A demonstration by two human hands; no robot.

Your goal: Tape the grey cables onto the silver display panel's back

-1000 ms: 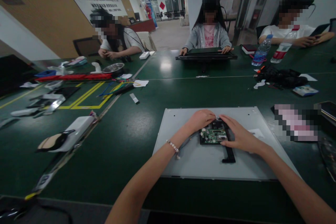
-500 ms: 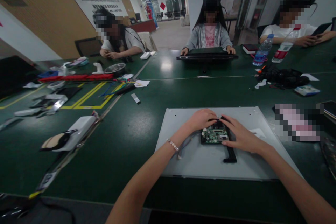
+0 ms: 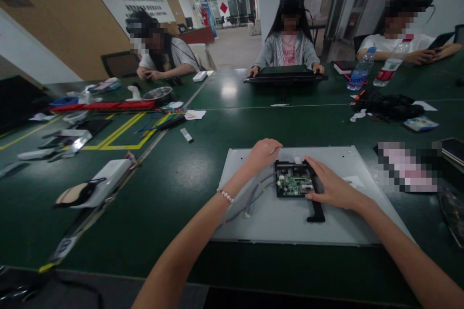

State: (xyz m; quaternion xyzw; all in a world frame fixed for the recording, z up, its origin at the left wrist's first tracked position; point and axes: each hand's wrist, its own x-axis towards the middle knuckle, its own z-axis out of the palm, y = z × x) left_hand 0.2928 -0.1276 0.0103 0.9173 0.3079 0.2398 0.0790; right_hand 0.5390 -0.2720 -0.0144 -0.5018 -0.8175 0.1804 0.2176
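A flat light-grey panel (image 3: pixel 246 224) lies on the green table in front of me. On it sits a black plastic frame (image 3: pixel 316 212) holding a green circuit board (image 3: pixel 294 185). My right hand (image 3: pixel 333 187) grips the frame's right side, thumb at the lower corner and fingertips near the top. My left hand (image 3: pixel 264 153) is above the panel's upper part, left of the frame and apart from it. Its fingers are curled together, and what they hold, if anything, is hidden. Thin grey cables (image 3: pixel 255 197) lie on the panel, left of the board.
Three people sit across the table; one holds a black monitor (image 3: pixel 286 77). Two bottles (image 3: pixel 362 70) and a black bundle (image 3: pixel 387 104) stand or lie at right. A phone (image 3: pixel 453 150) is at the right edge. A white device (image 3: pixel 108 178) and cables lie at left.
My left hand has moved left, away from the top of the frame, uncovering the frame's upper edge. My right hand stays on the frame.
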